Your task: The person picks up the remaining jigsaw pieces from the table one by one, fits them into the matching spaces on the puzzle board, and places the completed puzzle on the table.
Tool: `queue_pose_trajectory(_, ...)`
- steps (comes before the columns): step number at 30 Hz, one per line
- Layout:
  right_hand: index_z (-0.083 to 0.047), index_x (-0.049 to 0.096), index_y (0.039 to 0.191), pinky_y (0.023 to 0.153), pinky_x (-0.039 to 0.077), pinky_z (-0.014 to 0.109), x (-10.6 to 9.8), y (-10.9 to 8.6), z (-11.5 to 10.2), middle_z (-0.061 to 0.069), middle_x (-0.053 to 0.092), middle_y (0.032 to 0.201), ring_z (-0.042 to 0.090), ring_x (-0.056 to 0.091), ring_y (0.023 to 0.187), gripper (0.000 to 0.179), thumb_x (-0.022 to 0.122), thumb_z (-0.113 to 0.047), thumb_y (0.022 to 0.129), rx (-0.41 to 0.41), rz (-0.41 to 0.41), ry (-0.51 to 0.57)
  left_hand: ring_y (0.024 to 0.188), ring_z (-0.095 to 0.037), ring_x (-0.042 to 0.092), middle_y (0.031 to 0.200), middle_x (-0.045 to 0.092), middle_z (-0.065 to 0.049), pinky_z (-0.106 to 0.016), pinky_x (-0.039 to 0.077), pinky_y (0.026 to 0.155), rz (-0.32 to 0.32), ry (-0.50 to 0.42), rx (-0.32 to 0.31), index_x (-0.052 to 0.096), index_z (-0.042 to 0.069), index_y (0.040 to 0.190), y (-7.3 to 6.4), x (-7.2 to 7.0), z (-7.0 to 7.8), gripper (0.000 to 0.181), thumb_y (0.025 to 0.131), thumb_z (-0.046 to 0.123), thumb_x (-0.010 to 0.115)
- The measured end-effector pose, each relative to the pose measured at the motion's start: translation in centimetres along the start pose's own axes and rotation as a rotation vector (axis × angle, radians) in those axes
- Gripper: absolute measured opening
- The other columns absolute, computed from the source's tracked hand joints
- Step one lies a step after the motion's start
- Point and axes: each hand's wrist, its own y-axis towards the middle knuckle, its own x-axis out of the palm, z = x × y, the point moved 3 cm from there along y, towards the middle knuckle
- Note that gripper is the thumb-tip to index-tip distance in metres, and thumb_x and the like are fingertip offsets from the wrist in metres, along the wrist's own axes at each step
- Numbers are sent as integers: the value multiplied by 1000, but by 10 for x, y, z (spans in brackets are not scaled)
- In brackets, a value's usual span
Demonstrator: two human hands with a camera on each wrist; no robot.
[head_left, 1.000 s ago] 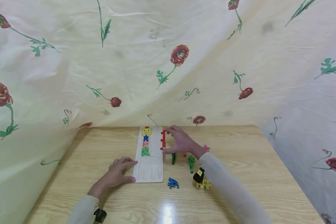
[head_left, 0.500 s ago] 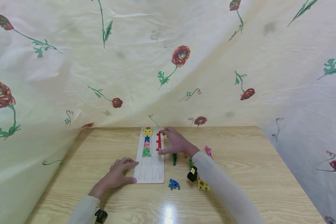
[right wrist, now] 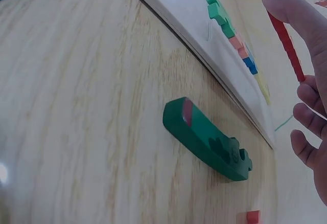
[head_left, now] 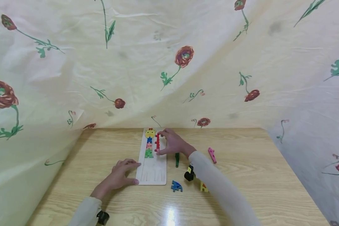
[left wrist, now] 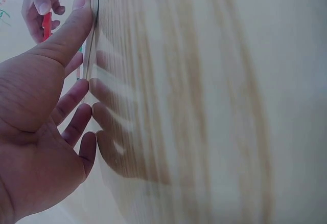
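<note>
My right hand (head_left: pixel 173 142) holds a long red puzzle piece (head_left: pixel 158 142) by its two ends, thumb at the near end and fingers at the far one. In the right wrist view the red piece (right wrist: pixel 287 47) is up off the white puzzle board (right wrist: pixel 179 19). On that board (head_left: pixel 152 169) a giraffe's yellow head (head_left: pixel 150 133) and blue, pink and green neck pieces (head_left: pixel 148 153) lie in a column, left of the red piece. My left hand (head_left: pixel 120 173) touches the board's left edge with spread thumb and fingers; the left wrist view shows this hand (left wrist: pixel 46 106) palm-side.
Right of the board lie a dark green piece (head_left: pixel 177 160), a blue piece (head_left: pixel 176 186) and a pink piece (head_left: pixel 212 155). A yellow piece (head_left: pixel 204 187) is partly hidden by my right sleeve. A small red piece (right wrist: pixel 253 217) shows in the right wrist view. Flowered cloth (head_left: pixel 141 78) hangs behind the table.
My right hand has carried the red piece leftward from the board's right edge to over the board, close to the neck pieces. The left hand has stayed at the board's edge.
</note>
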Motion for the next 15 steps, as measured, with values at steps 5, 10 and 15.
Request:
queue_pose_trajectory(5,-12,48,151,97,49,38,4,6,-1,4,52,132,20,50,113,100,85,-61,72,10,-16,-6,127,-26,41,143,54,1,-54,31,103,1,7,-3,63,27,141,0,0,-1,69,78,41,87)
queue_pose_trajectory(10,-12,49,151,99,48,39,7,10,-1,6,52,133,21,50,114,100,85,-61,72,26,-28,-12,128,-27,40,143,53,1,-55,30,104,-2,0,-6,63,27,141,0,0,-1,69,78,41,87)
queue_pose_trajectory(15,-12,49,151,100,49,38,12,13,2,6,51,133,20,50,114,100,85,-62,72,51,-38,-25,128,-27,40,144,53,0,-55,30,104,-9,2,-1,63,27,142,0,1,-2,69,79,42,86)
